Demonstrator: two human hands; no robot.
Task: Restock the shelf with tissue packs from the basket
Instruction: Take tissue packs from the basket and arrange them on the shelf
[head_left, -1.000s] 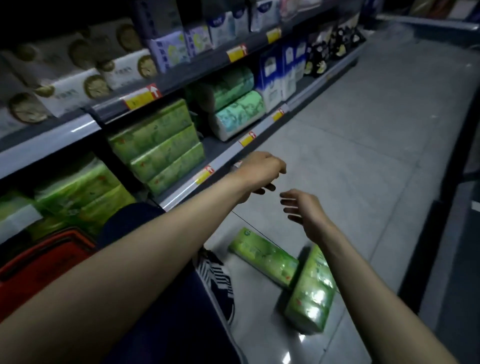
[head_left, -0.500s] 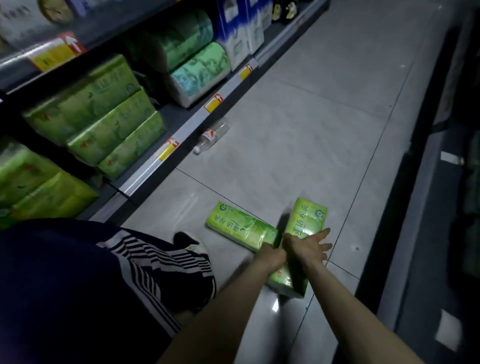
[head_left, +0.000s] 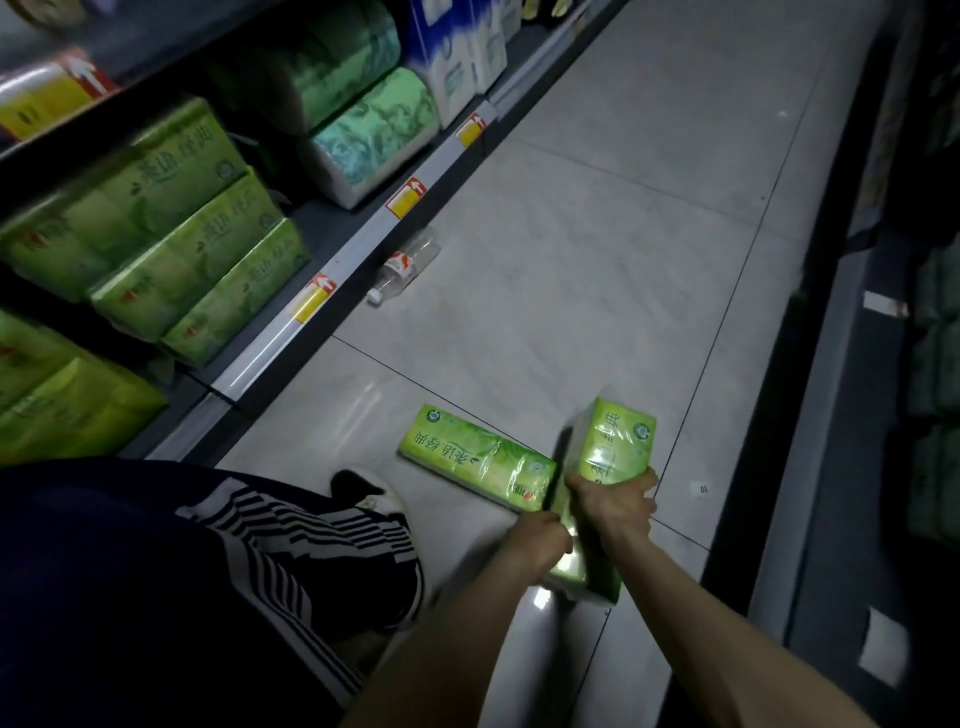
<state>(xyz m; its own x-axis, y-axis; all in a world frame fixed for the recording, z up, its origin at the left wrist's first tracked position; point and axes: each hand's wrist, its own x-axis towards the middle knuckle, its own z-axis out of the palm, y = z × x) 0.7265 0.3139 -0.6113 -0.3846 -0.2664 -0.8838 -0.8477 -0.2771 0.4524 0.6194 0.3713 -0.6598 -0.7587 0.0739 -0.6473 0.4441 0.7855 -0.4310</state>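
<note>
Two green tissue packs lie on the grey floor tiles. The right pack (head_left: 615, 447) stands on its long edge, tilted, and both hands hold it. My right hand (head_left: 615, 506) grips over its middle from above. My left hand (head_left: 543, 538) grips its near left side, fingers curled against the wrapper. The other pack (head_left: 475, 460) lies flat just left of it, touching. The bottom shelf (head_left: 291, 332) at left holds a stack of the same green packs (head_left: 171, 249). No basket is in view.
An empty plastic bottle (head_left: 408, 265) lies on the floor by the shelf rail. Green and blue paper rolls (head_left: 374, 130) fill the shelf farther along. My bent knee in striped trousers (head_left: 291, 545) and shoe (head_left: 363, 488) are at left. A dark shelf unit (head_left: 930, 364) borders the aisle on the right.
Both hands dropped from mid-air near the shelf down to the floor and took hold of the right pack, which now tips up on its edge. The view tilted downward.
</note>
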